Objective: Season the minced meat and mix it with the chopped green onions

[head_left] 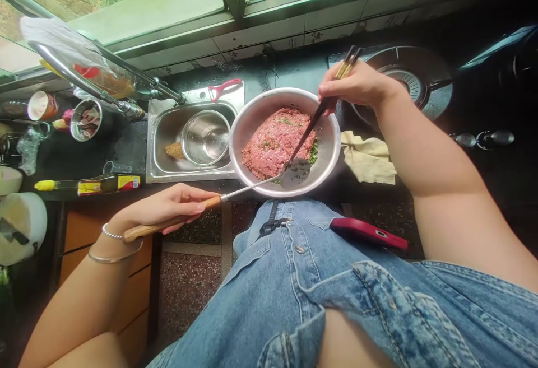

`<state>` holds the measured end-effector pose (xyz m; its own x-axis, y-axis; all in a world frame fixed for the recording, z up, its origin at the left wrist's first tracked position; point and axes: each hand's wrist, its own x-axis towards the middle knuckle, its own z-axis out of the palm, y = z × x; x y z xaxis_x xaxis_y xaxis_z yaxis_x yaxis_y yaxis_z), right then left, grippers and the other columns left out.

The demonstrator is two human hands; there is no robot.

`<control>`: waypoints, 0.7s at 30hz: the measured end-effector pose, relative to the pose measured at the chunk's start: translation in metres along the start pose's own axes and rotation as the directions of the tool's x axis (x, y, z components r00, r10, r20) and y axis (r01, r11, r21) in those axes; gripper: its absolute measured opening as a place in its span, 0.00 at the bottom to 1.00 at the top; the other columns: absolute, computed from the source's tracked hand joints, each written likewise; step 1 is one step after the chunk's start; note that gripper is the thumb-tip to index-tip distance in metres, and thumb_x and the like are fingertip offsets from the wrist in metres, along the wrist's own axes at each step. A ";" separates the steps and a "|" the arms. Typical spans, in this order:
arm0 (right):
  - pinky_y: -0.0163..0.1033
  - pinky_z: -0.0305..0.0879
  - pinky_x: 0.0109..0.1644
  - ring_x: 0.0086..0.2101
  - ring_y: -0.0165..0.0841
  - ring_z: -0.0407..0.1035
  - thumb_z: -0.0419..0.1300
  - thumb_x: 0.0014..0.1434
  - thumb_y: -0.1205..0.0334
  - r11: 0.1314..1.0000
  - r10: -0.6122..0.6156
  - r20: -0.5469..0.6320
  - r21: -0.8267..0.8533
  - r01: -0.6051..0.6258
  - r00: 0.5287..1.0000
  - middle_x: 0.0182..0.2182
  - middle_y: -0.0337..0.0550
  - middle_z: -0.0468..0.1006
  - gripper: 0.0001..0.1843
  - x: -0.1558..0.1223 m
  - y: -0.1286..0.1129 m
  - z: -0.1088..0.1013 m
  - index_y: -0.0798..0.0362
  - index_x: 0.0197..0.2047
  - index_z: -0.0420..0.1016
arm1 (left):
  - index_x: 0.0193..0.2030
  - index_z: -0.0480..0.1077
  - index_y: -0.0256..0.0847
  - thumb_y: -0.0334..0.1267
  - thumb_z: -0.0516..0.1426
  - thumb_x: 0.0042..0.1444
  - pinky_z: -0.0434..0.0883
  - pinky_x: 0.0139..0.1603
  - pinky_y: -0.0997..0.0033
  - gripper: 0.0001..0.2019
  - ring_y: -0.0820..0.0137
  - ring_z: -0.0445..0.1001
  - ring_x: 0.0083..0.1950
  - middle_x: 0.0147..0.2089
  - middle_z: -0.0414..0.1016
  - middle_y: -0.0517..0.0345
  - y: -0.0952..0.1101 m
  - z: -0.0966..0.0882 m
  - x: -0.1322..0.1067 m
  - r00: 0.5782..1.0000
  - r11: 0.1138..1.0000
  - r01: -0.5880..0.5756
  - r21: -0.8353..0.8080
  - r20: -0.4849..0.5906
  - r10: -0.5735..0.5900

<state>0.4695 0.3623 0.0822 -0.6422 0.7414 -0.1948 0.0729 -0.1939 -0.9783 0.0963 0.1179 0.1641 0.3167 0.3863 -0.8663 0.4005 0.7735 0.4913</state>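
Left hand closed round ladle handle, right hand pinching chopsticks, tips indistinct at ladle scoop over mince

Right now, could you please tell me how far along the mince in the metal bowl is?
Done: the mince is in the metal bowl with chopped greens added. In hand: the left hand holds a spoon at the bowl's near edge, while the right hand has chopsticks tipped into the meat. Left, probably: the greens sit mostly along one side, so blending them in looks unfinished.
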 end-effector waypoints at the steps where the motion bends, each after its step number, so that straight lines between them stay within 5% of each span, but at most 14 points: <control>1: 0.30 0.73 0.26 0.20 0.25 0.70 0.73 0.50 0.63 0.999 0.023 0.022 -0.050 -0.022 0.999 0.19 0.41 0.77 0.13 0.002 -0.007 0.005 0.64 0.27 0.76 | 0.57 0.75 0.37 0.36 0.61 0.56 0.55 0.11 0.83 0.21 0.79 0.60 0.14 0.23 0.66 0.61 0.003 -0.001 0.000 1.000 1.000 0.002 0.002 0.003 -0.002; 4: 0.34 0.77 0.32 0.20 0.25 0.71 0.72 0.51 0.67 0.976 0.071 0.082 -0.210 -0.053 0.994 0.19 0.40 0.77 0.10 0.009 -0.026 0.020 0.65 0.29 0.77 | 0.55 0.77 0.38 0.33 0.62 0.55 0.55 0.10 0.83 0.19 0.78 0.62 0.14 0.24 0.68 0.59 0.009 -0.003 0.001 1.000 1.000 0.003 -0.014 0.019 -0.003; 10: 0.39 0.78 0.29 0.26 0.36 0.76 0.77 0.42 0.57 0.937 0.112 0.307 -0.349 0.002 0.945 0.21 0.42 0.77 0.18 0.027 -0.039 0.051 0.62 0.29 0.79 | 0.53 0.78 0.39 0.30 0.62 0.54 0.55 0.09 0.83 0.18 0.78 0.60 0.13 0.21 0.66 0.60 0.022 -0.005 0.001 0.999 0.996 0.019 -0.089 0.040 -0.016; 14: 0.37 0.78 0.34 0.30 0.36 0.77 0.81 0.30 0.59 0.961 -0.046 0.337 -0.242 0.133 0.941 0.21 0.35 0.75 0.23 0.043 -0.023 0.063 0.57 0.28 0.77 | 0.55 0.76 0.35 0.34 0.63 0.55 0.54 0.09 0.83 0.20 0.79 0.61 0.13 0.22 0.68 0.61 0.032 -0.006 -0.001 0.999 0.999 0.044 0.007 0.014 -0.044; 21: 0.31 0.75 0.36 0.31 0.29 0.77 0.79 0.33 0.54 0.913 -0.205 0.438 -0.235 0.332 0.875 0.23 0.28 0.72 0.23 0.055 -0.011 0.090 0.56 0.26 0.74 | 0.58 0.72 0.31 0.34 0.60 0.59 0.54 0.11 0.85 0.20 0.80 0.59 0.12 0.20 0.66 0.66 0.045 -0.004 -0.004 0.997 0.995 0.078 0.058 0.023 -0.080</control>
<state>0.3648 0.3472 0.0889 -0.9114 0.4069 0.0614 0.0326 0.2202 -0.9749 0.1097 0.1530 0.1894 0.3035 0.3119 -0.9003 0.4733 0.7707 0.4265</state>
